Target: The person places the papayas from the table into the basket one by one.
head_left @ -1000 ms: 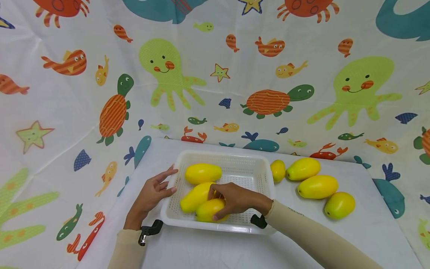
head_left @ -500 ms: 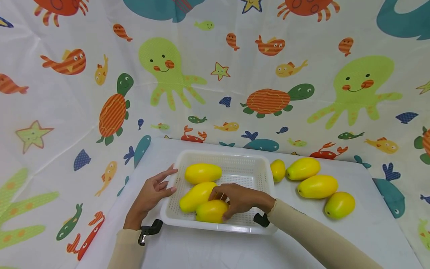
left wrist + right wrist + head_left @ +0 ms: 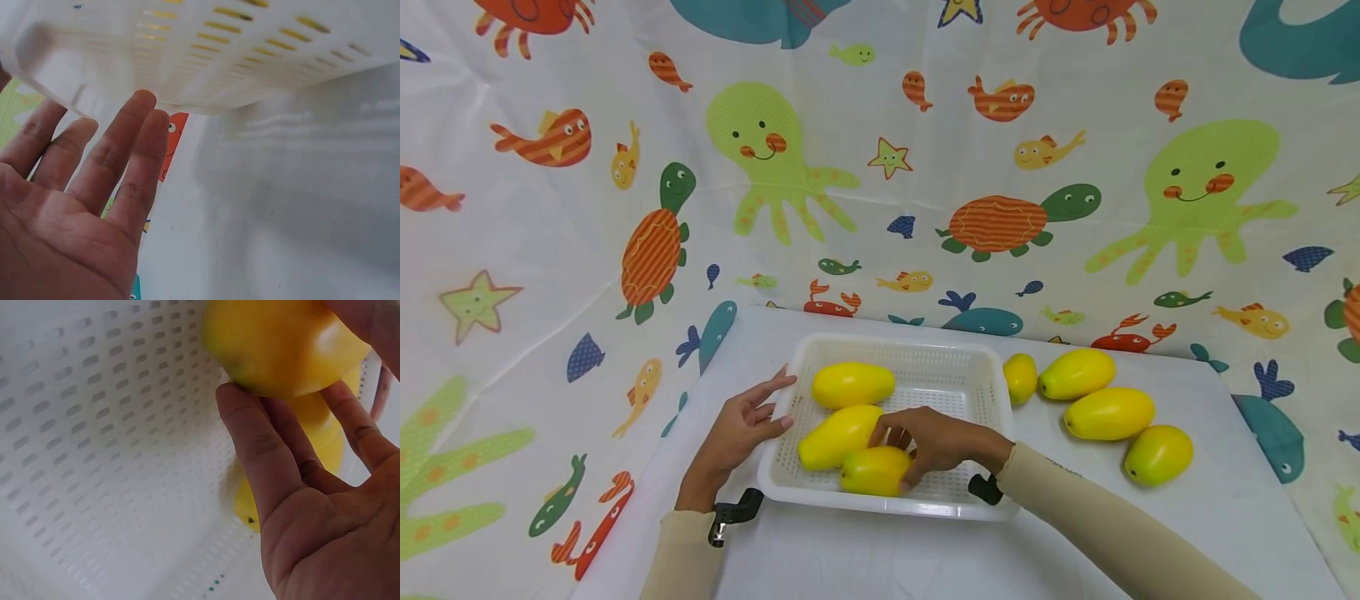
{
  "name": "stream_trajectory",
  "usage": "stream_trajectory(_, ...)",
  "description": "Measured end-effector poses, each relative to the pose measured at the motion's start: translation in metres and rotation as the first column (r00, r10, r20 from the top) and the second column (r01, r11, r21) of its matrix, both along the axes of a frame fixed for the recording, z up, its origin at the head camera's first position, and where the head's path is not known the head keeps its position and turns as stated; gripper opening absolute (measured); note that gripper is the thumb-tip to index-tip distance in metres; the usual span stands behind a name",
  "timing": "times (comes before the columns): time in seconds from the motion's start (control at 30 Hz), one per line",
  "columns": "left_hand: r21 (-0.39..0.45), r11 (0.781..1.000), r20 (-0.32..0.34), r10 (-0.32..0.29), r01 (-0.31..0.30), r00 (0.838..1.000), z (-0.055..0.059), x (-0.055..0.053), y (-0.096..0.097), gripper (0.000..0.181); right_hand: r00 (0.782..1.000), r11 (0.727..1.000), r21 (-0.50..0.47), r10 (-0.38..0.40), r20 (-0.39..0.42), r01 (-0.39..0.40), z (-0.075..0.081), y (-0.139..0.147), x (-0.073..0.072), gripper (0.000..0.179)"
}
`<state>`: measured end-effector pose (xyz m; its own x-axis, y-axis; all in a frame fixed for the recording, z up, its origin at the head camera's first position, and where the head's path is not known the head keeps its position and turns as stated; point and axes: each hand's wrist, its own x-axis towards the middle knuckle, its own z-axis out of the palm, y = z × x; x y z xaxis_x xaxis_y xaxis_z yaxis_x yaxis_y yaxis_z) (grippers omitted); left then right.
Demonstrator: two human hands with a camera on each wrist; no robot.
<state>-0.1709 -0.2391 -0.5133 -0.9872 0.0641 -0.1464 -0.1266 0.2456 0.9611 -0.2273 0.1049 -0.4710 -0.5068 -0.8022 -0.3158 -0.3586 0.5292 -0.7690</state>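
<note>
In the head view a white plastic basket (image 3: 925,508) holds three yellow papayas in its left half. The back papaya (image 3: 853,385) lies crosswise; the middle papaya (image 3: 840,437) lies at a slant below it. My right hand (image 3: 943,442) holds the right end of the front papaya (image 3: 875,471), thumb on the near side and fingers on the far side. The right wrist view shows fingers against the papaya's (image 3: 281,344) greenish end. My left hand (image 3: 737,429) has its fingers extended at the basket's left rim; in the left wrist view its fingertips (image 3: 145,100) are by the basket wall.
Several more papayas lie on the white table (image 3: 1060,517) right of the basket, one small-looking papaya (image 3: 1020,379) beside its right wall, others such as this papaya (image 3: 1158,455) farther right. A sea-animal printed curtain (image 3: 880,208) hangs behind and on the left.
My right thumb has moved from the front papaya's near side to its right end, the hand shifting slightly right. The front papaya has turned a little. My left hand has stayed in place.
</note>
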Motion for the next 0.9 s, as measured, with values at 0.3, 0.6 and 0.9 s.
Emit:
stream_trajectory(0.3,0.001,1.000,-0.016,0.001,-0.001,1.000,-0.0018,-0.0007,-0.0003,0.067,0.999,0.999,0.036,-0.006,-0.033,0.007,-0.0015,0.0014,-0.0004,0.055)
stream_trajectory(0.6,0.005,1.000,-0.021,-0.001,0.001,1.000,-0.0024,-0.0016,0.0001,0.067,0.999,0.999,0.047,-0.013,-0.038,0.014,-0.0036,0.0029,-0.0024,0.053)
stream_trajectory(0.9,-0.005,1.000,-0.015,0.000,0.000,1.000,-0.0004,-0.0009,0.0017,0.067,0.998,0.999,0.044,-0.017,-0.056,0.020,-0.0016,0.0052,-0.0025,0.055)
